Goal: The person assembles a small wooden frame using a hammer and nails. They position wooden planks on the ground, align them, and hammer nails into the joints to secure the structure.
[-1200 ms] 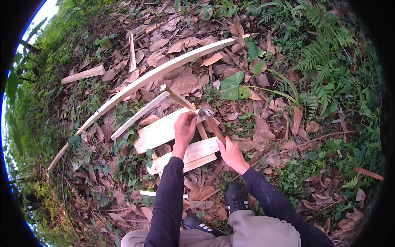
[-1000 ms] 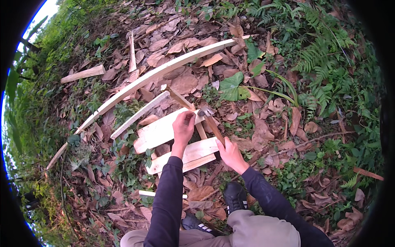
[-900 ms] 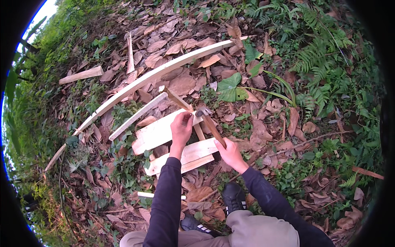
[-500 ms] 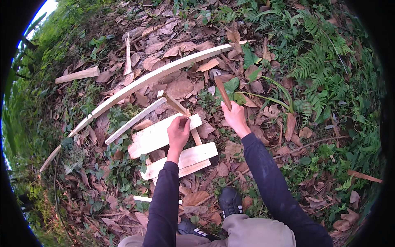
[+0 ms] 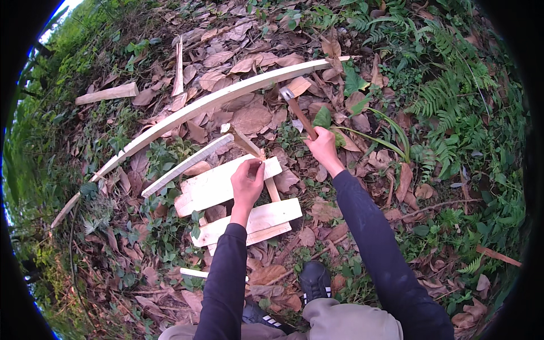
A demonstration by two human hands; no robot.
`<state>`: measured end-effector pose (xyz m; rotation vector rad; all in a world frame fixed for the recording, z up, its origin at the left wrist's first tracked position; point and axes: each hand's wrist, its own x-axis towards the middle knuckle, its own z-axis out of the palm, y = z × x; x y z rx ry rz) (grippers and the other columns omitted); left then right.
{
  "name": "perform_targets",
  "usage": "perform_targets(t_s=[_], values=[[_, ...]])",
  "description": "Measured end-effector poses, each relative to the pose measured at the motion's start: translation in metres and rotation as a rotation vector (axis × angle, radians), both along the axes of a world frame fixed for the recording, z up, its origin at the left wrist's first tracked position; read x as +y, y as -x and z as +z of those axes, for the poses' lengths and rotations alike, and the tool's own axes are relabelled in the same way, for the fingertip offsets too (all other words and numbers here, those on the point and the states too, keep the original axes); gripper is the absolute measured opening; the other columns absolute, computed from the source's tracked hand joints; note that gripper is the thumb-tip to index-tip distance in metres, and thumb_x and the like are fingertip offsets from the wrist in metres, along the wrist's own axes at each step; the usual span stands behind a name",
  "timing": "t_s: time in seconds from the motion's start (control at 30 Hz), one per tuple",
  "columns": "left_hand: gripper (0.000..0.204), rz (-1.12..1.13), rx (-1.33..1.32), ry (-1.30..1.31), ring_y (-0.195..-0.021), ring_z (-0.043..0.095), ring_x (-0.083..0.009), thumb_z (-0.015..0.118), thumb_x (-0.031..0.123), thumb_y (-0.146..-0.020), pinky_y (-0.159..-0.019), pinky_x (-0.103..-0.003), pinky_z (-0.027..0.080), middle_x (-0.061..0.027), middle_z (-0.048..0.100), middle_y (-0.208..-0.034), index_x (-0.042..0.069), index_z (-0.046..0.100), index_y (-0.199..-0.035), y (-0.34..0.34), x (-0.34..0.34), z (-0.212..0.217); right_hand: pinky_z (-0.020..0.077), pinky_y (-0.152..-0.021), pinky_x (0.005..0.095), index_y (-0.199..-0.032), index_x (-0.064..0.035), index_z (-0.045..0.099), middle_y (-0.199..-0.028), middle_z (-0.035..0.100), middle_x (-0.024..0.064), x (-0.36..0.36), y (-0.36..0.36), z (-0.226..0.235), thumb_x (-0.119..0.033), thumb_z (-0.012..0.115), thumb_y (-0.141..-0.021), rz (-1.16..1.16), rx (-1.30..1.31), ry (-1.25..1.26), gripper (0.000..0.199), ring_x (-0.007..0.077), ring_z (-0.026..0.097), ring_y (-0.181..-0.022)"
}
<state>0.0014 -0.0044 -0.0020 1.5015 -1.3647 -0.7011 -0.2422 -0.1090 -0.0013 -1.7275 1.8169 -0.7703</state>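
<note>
My right hand (image 5: 325,148) grips the wooden handle of a hammer (image 5: 298,111), raised to the right of the boards with its metal head up and to the left. The fingertips of my left hand (image 5: 248,184) are pinched together over the right end of the upper pale board (image 5: 212,188). Whatever sits between those fingers is too small to make out. Nearer to me lies a second pale board (image 5: 266,218), with another strip under its near edge. Narrow crosspieces (image 5: 272,188) run beneath the boards.
A long pale plank (image 5: 215,102) stretches across the leaf litter beyond the boards. A shorter batten (image 5: 190,163) lies left of them. Farther off are a wood block (image 5: 107,94) and a split stick (image 5: 179,68). My shoes (image 5: 315,280) stand close in front; ferns (image 5: 445,93) grow at right.
The hammer has swung so that its head now shows, tipped to the left, while my right hand shifted only slightly. My left hand keeps its pinch on the upper board.
</note>
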Motion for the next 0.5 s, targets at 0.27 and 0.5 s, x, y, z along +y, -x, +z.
perform_targets(t_s=[0.27,0.5], values=[[0.013,0.004,-0.048,0.032,-0.074,0.073,-0.0196,0.077,0.006,-0.089,-0.069,-0.031,0.058,-0.0102,0.072,-0.089,0.002,0.069,-0.098,0.002,0.0,0.0,0.0471,-0.041,0.0304,-0.074,-0.0013,0.056,-0.063,0.06,0.004,0.064,0.061,0.038,-0.015,0.088,-0.08,-0.265,-0.244,-0.121,0.036,0.0119,0.06,-0.045],[0.013,0.007,-0.06,0.026,-0.077,0.074,-0.0181,0.077,0.007,-0.09,-0.072,-0.03,0.058,-0.0089,0.074,-0.089,0.002,0.07,-0.1,0.006,-0.003,0.0,0.0421,-0.043,0.0288,-0.074,-0.0072,0.051,-0.06,0.053,-0.003,0.061,0.068,0.053,-0.023,0.095,-0.076,-0.211,0.062,0.329,0.047,0.0075,0.047,-0.044]])
